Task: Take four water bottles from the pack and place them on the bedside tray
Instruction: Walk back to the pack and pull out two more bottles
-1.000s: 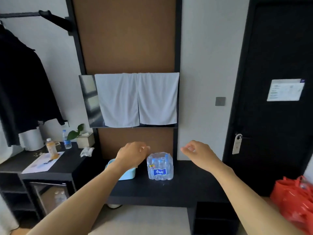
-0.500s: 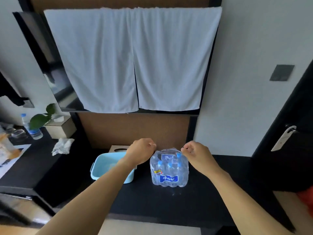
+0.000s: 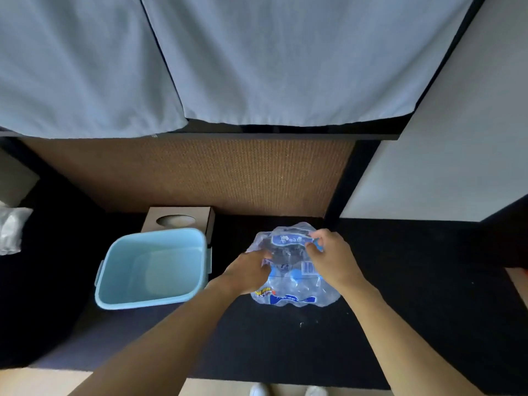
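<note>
The black worktop (image 3: pixel 285 344) carries everything here, with two pale towels (image 3: pixel 257 58) hanging above its far edge. Toward the left stands an empty light-blue bin (image 3: pixel 154 270), a cardboard tissue box (image 3: pixel 180 221) just behind it. Right of the bin sits the shrink-wrapped pack of water bottles (image 3: pixel 294 290), sealed, none taken out; no bedside tray is in view.

The left hand (image 3: pixel 248 272) pinches the film at the pack's left top, and the right hand (image 3: pixel 328 258) has its fingers curled into the film at the far right top.

The likely trouble is the wrap: stretchy film may give suddenly, so a hard pull could jerk the pack along the smooth worktop or spill bottles rolling toward the near edge. It might also only stretch without opening. A sideways lurch could knock the bin.
</note>
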Demonstrator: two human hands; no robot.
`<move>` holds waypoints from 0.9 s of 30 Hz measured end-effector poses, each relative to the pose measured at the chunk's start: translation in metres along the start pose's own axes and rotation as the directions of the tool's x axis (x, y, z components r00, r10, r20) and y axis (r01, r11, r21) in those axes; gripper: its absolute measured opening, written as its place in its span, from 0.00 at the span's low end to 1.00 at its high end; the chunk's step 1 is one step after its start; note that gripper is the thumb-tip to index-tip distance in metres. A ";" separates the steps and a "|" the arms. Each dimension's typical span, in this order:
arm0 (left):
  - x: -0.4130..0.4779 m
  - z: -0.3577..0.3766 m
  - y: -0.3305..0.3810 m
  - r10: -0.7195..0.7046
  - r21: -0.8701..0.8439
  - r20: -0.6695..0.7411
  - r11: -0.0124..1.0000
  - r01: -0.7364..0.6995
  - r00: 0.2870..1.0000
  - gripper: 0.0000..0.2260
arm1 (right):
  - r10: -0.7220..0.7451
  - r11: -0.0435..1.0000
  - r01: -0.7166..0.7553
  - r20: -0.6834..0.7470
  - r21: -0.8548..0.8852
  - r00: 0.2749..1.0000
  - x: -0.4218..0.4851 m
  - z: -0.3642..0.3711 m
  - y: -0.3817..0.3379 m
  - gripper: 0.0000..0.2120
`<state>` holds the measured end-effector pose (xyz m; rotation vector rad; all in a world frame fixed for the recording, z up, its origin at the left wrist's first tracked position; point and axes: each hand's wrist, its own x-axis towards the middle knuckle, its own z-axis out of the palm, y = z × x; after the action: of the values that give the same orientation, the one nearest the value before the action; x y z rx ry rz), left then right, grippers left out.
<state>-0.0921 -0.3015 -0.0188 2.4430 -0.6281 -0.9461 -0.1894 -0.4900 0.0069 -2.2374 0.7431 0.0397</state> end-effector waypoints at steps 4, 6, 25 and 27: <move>0.016 0.021 -0.025 0.042 0.081 -0.141 0.996 -0.030 0.989 0.17 | 0.050 0.992 -0.053 -0.029 -0.117 0.998 0.026 0.024 0.028 0.21; 0.017 0.024 -0.031 0.065 0.132 -0.176 0.990 -0.042 0.982 0.14 | 0.097 0.977 -0.100 -0.028 -0.186 0.995 0.031 0.031 0.037 0.22; 0.027 0.047 -0.057 0.525 0.229 -0.311 0.850 -0.474 0.792 0.10 | 0.121 0.934 -0.126 -0.036 -0.336 0.992 0.058 0.053 0.049 0.22; 0.026 0.058 -0.058 0.610 0.288 -0.331 0.792 -0.538 0.720 0.08 | 0.114 0.935 -0.118 -0.031 -0.333 0.993 0.058 0.056 0.049 0.21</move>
<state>-0.1014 -0.2830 -0.1022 2.2388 -1.2529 -0.1177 -0.1558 -0.5075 -0.0792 -2.5124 0.9322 0.2270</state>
